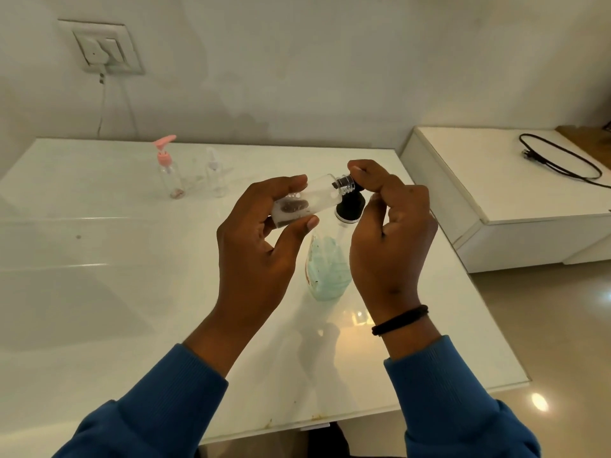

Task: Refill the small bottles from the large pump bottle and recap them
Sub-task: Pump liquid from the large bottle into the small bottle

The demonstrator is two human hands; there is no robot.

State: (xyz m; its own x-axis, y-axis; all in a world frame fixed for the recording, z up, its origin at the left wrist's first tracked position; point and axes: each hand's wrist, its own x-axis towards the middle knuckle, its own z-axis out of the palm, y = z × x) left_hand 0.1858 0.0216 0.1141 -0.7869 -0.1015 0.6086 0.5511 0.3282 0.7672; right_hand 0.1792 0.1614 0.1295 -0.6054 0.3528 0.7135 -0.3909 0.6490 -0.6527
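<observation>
White glossy table [99,259] against a pale wall. Left hand [261,246] grips a small clear bottle [307,201], tilted, uncapped neck pointing right. Right hand [390,233] has fingers curled at the bottle's neck, over the large pump bottle [327,269] with black pump and blue-green liquid; what it holds I can't tell. Pink-pump bottle [168,170] and another clear small bottle [215,175] stand far left
</observation>
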